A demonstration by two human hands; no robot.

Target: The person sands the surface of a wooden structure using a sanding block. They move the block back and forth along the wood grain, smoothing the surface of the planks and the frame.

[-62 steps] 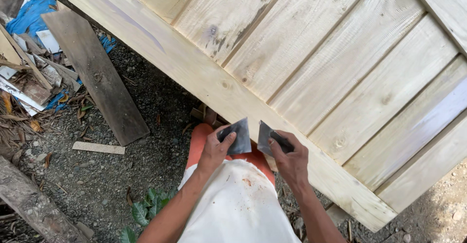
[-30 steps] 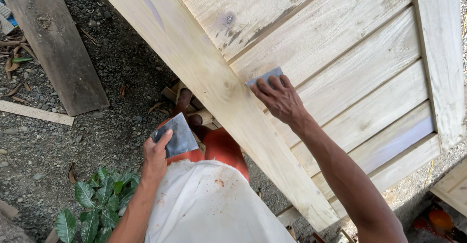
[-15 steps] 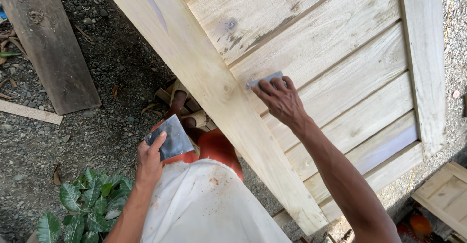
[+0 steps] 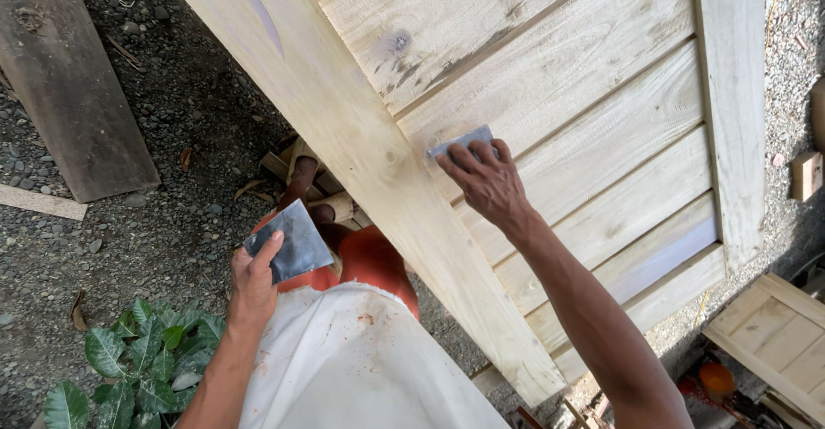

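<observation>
Two grey square sheets of sandpaper are in use: one [image 4: 462, 143] lies flat on the pale wooden slatted door panel [image 4: 567, 94], pressed there under the spread fingertips of the right hand [image 4: 485, 180]; the other [image 4: 289, 243] is pinched between thumb and fingers of the left hand [image 4: 254, 281], held clear of the panel above the gravel ground [image 4: 172, 180]. One dark weathered plank [image 4: 73, 94] rests on that gravel, one leafy green plant [image 4: 129, 365] below it

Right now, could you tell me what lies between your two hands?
In the head view, the panel's thick pale frame board runs between left hand and right hand.
</observation>
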